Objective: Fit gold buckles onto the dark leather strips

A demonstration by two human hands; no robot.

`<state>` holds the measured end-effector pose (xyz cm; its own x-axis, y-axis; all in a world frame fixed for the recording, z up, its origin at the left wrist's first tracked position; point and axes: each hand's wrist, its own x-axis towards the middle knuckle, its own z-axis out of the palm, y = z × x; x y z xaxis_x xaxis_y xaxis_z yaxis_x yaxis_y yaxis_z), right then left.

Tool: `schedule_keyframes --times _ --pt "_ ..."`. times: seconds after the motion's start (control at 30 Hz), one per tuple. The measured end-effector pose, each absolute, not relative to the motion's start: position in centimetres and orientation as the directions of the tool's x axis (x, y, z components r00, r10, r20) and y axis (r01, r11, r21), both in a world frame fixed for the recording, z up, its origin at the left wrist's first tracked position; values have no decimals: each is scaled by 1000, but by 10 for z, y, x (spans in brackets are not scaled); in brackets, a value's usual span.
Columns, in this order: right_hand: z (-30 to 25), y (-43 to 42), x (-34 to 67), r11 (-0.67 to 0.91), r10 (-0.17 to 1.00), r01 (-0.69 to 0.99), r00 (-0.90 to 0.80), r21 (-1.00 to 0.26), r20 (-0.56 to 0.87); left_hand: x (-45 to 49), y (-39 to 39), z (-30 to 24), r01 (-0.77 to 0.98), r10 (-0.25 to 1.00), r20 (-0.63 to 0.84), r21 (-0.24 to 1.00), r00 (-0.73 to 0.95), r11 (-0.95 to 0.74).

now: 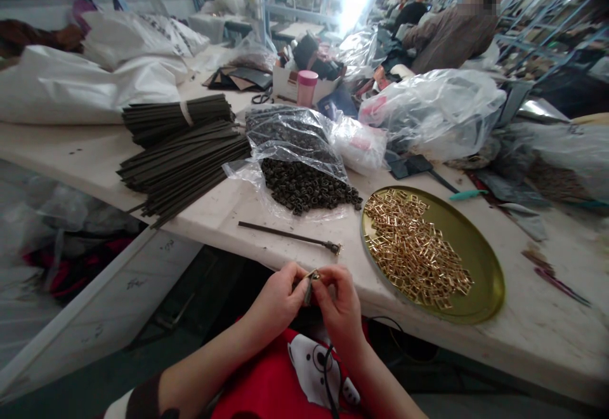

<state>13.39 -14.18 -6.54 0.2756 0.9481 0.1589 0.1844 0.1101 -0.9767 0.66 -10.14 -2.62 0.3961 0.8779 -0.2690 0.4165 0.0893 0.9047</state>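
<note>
My left hand (280, 295) and my right hand (340, 301) meet just off the table's front edge. Both pinch a short dark strap (308, 294) with a small shiny metal piece at its top; fingers cover most of it. Just beyond my hands, a finished-looking dark strap (285, 234) lies on the table with a gold buckle (335, 249) at its right end. To the right, many small gold buckles (419, 254) are heaped on a round gold tray (488, 289). Behind the lone strap, small dark loops (304, 187) spill from a clear plastic bag (290, 130).
Bundles of dark strips (183, 159) lie at left, one banded. White sacks (95, 86) stand behind them. Farther back are a pink-lidded jar (307, 87), scissors (261, 97) and plastic bags (432, 111). A teal-handled tool (469, 195) and tweezers (561, 284) lie right. Another person (450, 35) is beyond.
</note>
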Motion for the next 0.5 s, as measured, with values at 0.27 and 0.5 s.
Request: schedule_keyframes --times 0.27,0.5 --pt "-51 -133 155 273 962 379 -116 -884 248 5 -103 -30 397 877 -277 911 393 110" --pt "-58 -135 153 307 951 380 -85 -873 297 4 -100 -31 418 885 -266 904 383 90"
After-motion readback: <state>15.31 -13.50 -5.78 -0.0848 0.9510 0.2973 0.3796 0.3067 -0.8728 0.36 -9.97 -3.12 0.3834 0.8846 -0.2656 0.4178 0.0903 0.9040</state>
